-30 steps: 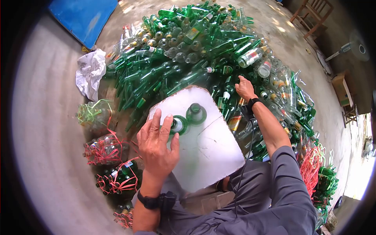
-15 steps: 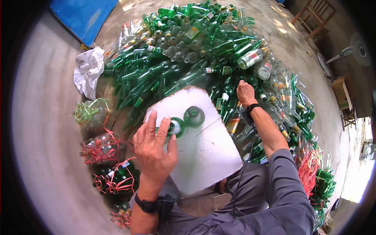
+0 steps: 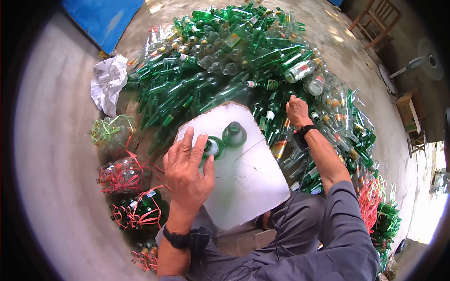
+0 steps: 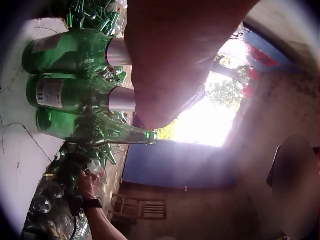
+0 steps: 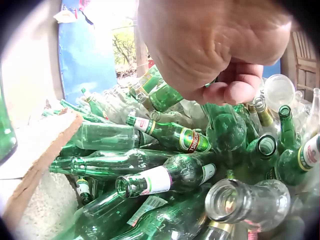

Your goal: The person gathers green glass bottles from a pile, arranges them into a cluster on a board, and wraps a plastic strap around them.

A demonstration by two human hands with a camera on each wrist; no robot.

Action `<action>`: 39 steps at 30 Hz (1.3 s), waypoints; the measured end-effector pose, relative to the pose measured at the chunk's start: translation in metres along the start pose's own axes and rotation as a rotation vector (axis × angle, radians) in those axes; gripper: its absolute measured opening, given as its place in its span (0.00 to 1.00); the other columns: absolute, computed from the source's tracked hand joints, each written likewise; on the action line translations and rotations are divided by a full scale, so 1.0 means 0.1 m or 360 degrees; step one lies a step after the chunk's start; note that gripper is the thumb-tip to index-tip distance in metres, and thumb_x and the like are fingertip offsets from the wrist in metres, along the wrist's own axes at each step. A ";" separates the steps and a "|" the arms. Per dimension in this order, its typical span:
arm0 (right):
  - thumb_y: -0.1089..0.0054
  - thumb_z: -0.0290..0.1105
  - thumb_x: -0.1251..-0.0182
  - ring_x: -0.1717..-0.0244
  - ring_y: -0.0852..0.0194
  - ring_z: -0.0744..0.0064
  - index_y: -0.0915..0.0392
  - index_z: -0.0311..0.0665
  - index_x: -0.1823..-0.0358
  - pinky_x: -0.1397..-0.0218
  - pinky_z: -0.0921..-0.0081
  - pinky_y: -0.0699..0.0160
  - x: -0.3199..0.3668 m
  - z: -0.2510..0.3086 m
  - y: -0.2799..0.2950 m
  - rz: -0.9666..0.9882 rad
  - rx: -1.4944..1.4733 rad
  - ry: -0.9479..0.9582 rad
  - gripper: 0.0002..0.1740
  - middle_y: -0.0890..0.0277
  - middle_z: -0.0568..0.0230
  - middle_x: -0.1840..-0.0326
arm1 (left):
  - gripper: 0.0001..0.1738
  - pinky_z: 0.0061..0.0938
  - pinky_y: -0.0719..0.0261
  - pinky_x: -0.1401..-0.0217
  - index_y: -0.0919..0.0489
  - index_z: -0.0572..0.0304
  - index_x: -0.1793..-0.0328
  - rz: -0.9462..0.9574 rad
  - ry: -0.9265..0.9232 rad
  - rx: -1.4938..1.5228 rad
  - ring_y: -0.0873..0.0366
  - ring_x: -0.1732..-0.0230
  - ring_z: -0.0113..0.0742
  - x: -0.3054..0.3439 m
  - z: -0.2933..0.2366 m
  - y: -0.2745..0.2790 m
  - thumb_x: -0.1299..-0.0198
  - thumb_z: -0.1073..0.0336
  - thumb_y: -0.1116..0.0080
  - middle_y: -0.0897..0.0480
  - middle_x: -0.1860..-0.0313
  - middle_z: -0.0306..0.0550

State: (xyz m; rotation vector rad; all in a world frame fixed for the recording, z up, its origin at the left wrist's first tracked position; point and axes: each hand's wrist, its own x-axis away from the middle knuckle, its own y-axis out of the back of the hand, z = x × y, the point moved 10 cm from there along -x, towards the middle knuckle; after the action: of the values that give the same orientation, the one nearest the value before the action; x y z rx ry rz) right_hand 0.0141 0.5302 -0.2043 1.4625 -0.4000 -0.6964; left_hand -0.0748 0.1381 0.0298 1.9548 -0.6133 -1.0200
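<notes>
On the white board (image 3: 253, 180), a green bottle (image 3: 234, 135) stands upright beside another (image 3: 213, 146). The left wrist view shows three green bottles (image 4: 67, 95) side by side, two with silvery necks that run behind my left hand (image 4: 170, 65). From above, my left hand (image 3: 187, 175) spreads its fingers, nearly straight, over the bottle tops at the board's left side. My right hand (image 3: 297, 112) is at the bottle pile (image 3: 187, 89), right of the board. Its curled fingers (image 5: 240, 90) grip a green bottle (image 5: 226, 131), whose upper end they hide.
Loose green and clear bottles surround the board's far and right sides. Bundles tied with red strips (image 3: 124, 174) lie left, near a crumpled white sheet (image 3: 108, 84). Red strips (image 3: 369, 206) hang at the right. A fan (image 3: 429, 61) and wooden chair (image 3: 377, 21) stand farther off.
My right hand has shifted slightly back and right, and its fingers have curled in from a more extended pose. My left hand keeps its place over the standing bottles.
</notes>
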 end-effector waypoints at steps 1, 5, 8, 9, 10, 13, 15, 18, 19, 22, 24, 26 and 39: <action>0.42 0.33 0.34 0.65 0.15 0.42 0.26 0.31 0.63 0.61 0.53 0.15 0.01 0.02 0.03 0.0004 -0.0003 0.0001 0.10 0.17 0.41 0.66 | 0.31 0.44 0.31 0.35 0.21 0.57 0.33 0.0002 -0.0001 0.0007 0.24 0.40 0.55 0.00 0.00 0.00 0.46 0.68 0.33 0.23 0.29 0.54; 0.38 0.39 0.34 0.65 0.16 0.44 0.26 0.33 0.65 0.61 0.53 0.17 -0.01 0.19 0.45 -0.0137 -0.0085 0.0044 0.15 0.18 0.45 0.68 | 0.33 0.43 0.31 0.37 0.20 0.53 0.33 -0.0028 0.0001 0.0020 0.23 0.42 0.53 0.02 0.03 -0.01 0.50 0.67 0.31 0.24 0.29 0.53; 0.39 0.41 0.34 0.66 0.17 0.42 0.26 0.32 0.68 0.61 0.51 0.18 0.02 0.27 0.74 -0.0172 -0.0145 0.0048 0.17 0.19 0.44 0.70 | 0.32 0.43 0.31 0.37 0.20 0.53 0.33 -0.0037 -0.0002 0.0035 0.24 0.41 0.52 0.02 0.03 0.00 0.49 0.67 0.31 0.23 0.30 0.54; 0.39 0.41 0.34 0.66 0.18 0.40 0.26 0.32 0.69 0.61 0.50 0.19 0.03 0.27 0.81 -0.0151 -0.0178 0.0031 0.17 0.19 0.43 0.71 | 0.32 0.43 0.31 0.37 0.20 0.53 0.33 -0.0036 0.0003 0.0029 0.24 0.41 0.52 0.01 0.03 0.01 0.49 0.67 0.31 0.23 0.30 0.54; 0.38 0.41 0.35 0.66 0.18 0.39 0.26 0.30 0.71 0.61 0.50 0.20 0.05 0.28 0.89 -0.0160 -0.0185 0.0019 0.18 0.20 0.43 0.74 | 0.32 0.43 0.31 0.36 0.21 0.54 0.33 -0.0039 0.0002 0.0041 0.23 0.40 0.54 0.01 0.03 0.01 0.48 0.67 0.32 0.23 0.31 0.54; 0.37 0.41 0.37 0.67 0.19 0.38 0.26 0.30 0.72 0.62 0.49 0.21 0.15 0.26 1.04 -0.0187 -0.0277 0.0027 0.19 0.22 0.41 0.75 | 0.33 0.44 0.30 0.35 0.21 0.54 0.32 -0.0062 0.0010 0.0054 0.24 0.39 0.55 0.03 0.04 0.02 0.48 0.67 0.32 0.22 0.31 0.54; 0.36 0.41 0.37 0.67 0.19 0.38 0.26 0.30 0.72 0.62 0.49 0.22 0.21 0.22 1.09 -0.0168 -0.0339 0.0016 0.18 0.22 0.41 0.75 | 0.32 0.43 0.30 0.36 0.21 0.53 0.32 -0.0054 0.0031 0.0072 0.24 0.39 0.53 0.04 0.05 0.02 0.48 0.67 0.32 0.21 0.32 0.53; 0.35 0.41 0.38 0.67 0.20 0.37 0.25 0.30 0.72 0.62 0.49 0.22 0.35 0.21 1.18 -0.0184 -0.0394 0.0023 0.18 0.22 0.40 0.75 | 0.32 0.42 0.30 0.37 0.21 0.52 0.32 -0.0084 0.0023 0.0069 0.24 0.39 0.52 0.05 0.04 0.04 0.48 0.67 0.32 0.21 0.33 0.52; 0.34 0.40 0.39 0.67 0.20 0.37 0.25 0.30 0.72 0.62 0.49 0.22 0.39 0.23 1.20 -0.0212 -0.0401 0.0050 0.18 0.23 0.40 0.75 | 0.32 0.42 0.30 0.37 0.21 0.52 0.32 -0.0098 0.0018 0.0076 0.24 0.39 0.52 0.05 0.04 0.04 0.48 0.67 0.32 0.21 0.33 0.52; 0.34 0.39 0.39 0.67 0.21 0.36 0.26 0.29 0.72 0.61 0.48 0.23 0.47 0.21 1.15 -0.0168 -0.0443 0.0040 0.18 0.23 0.39 0.75 | 0.33 0.42 0.30 0.37 0.21 0.52 0.32 -0.0114 0.0026 0.0062 0.24 0.40 0.50 0.08 0.06 0.04 0.49 0.67 0.32 0.20 0.33 0.51; 0.34 0.39 0.38 0.67 0.21 0.36 0.26 0.29 0.73 0.62 0.49 0.23 0.53 0.22 1.15 -0.0168 -0.0505 0.0042 0.18 0.23 0.39 0.75 | 0.32 0.42 0.30 0.37 0.21 0.52 0.33 -0.0127 0.0009 0.0067 0.24 0.40 0.49 0.08 0.05 0.05 0.49 0.67 0.31 0.20 0.34 0.51; 0.34 0.39 0.38 0.67 0.21 0.36 0.26 0.29 0.73 0.62 0.49 0.23 0.58 0.24 1.21 -0.0203 -0.0481 0.0062 0.19 0.23 0.38 0.74 | 0.32 0.42 0.30 0.37 0.20 0.52 0.33 -0.0140 0.0009 0.0079 0.24 0.40 0.49 0.08 0.06 0.05 0.49 0.67 0.31 0.19 0.34 0.51; 0.32 0.39 0.41 0.71 0.21 0.42 0.21 0.25 0.67 0.67 0.56 0.26 0.88 0.78 2.41 -0.0022 -0.0690 0.0079 0.19 0.26 0.39 0.76 | 0.32 0.43 0.29 0.37 0.20 0.53 0.34 -0.0134 0.0083 0.0216 0.24 0.40 0.50 0.09 0.16 0.05 0.50 0.67 0.31 0.19 0.35 0.52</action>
State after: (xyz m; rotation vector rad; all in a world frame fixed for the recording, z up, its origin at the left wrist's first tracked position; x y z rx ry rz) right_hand 0.0747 0.4051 0.0258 1.0695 -0.1844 -0.7054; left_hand -0.0834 0.1223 0.0248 2.1346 -0.5890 -0.9979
